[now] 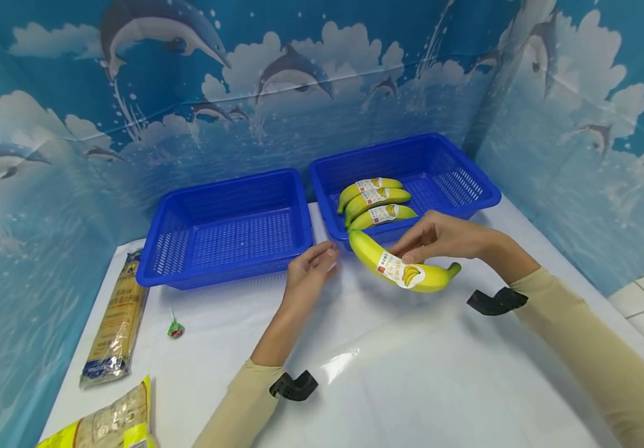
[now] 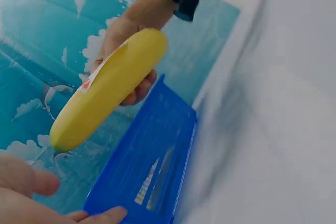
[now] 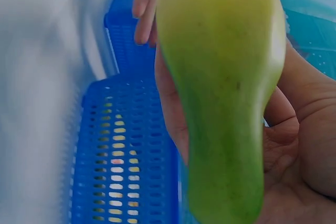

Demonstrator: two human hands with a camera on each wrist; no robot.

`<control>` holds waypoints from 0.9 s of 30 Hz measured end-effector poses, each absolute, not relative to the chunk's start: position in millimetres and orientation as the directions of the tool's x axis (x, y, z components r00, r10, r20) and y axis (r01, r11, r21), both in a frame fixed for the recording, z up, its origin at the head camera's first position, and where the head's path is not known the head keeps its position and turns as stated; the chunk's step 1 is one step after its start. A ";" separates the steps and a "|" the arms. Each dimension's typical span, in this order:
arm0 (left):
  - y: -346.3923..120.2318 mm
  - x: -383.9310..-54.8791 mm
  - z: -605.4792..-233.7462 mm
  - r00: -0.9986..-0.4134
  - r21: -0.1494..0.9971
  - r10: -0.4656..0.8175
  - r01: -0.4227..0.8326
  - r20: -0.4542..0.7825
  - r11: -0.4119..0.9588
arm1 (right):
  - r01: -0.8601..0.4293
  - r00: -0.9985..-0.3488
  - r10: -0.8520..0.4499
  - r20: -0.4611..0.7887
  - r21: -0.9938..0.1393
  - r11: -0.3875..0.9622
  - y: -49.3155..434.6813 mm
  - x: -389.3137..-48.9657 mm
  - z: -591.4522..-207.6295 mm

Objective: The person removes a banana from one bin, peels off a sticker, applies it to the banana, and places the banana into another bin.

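My right hand (image 1: 439, 239) grips a yellow banana (image 1: 369, 250) with a white picture label, in front of the right blue basket (image 1: 406, 233). Its green stem end (image 3: 226, 171) fills much of the right wrist view. My left hand (image 1: 310, 267) holds nothing, its fingers loosely bent by the corner of the left blue basket (image 1: 226, 270). In the left wrist view, the banana's tip points toward the left thumb (image 2: 44, 182), apart from it. Three labelled bananas (image 1: 363, 199) lie side by side at the left end of the right basket.
A long pack of noodles (image 1: 114, 323) lies along the table's left edge. Beside it is a small green-wrapped lollipop (image 1: 175, 328). A yellow bag (image 1: 111, 420) sits at the near left. A dolphin-print curtain (image 1: 277, 93) stands behind the white table (image 1: 411, 367).
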State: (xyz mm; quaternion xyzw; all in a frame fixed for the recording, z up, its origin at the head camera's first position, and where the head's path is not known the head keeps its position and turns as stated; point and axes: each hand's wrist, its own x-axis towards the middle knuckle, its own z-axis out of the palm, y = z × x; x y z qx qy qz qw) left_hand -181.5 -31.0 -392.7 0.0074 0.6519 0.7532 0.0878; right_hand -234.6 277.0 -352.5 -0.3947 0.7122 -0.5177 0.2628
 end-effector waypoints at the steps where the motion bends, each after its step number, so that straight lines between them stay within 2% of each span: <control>1: -27.1 -183.9 -392.6 -0.982 0.963 0.125 -0.167 -0.143 -0.210 | -0.284 -0.551 -0.833 0.034 -0.947 0.149 278.3 -236.7 -350.4; 5: -13.9 -192.7 -393.2 -0.964 0.867 0.066 -0.260 -0.257 -0.426 | -0.271 -0.567 -0.823 0.012 -0.947 0.172 282.0 -245.4 -341.5; 10: -1.5 -201.3 -391.3 -0.937 0.762 0.002 -0.285 -0.349 -0.582 | -0.263 -0.610 -0.792 -0.025 -0.936 0.233 287.5 -257.8 -328.4; 15: 6.7 -208.6 -391.1 -0.923 0.714 -0.042 -0.266 -0.381 -0.647 | -0.247 -0.655 -0.754 -0.051 -0.929 0.278 293.3 -273.8 -313.6; 19: 11.4 -214.7 -395.3 -0.918 0.683 -0.048 -0.257 -0.394 -0.684 | -0.212 -0.717 -0.691 -0.095 -0.914 0.345 296.2 -290.3 -302.6; 23: 15.9 -219.9 -401.6 -0.908 0.659 -0.062 -0.252 -0.415 -0.709 | -0.138 -0.785 -0.601 -0.148 -0.905 0.403 297.6 -306.7 -293.0; 27: 19.8 -223.0 -404.3 -0.907 0.642 -0.058 -0.250 -0.418 -0.725 | -0.041 -0.832 -0.520 -0.191 -0.915 0.402 299.6 -323.4 -286.1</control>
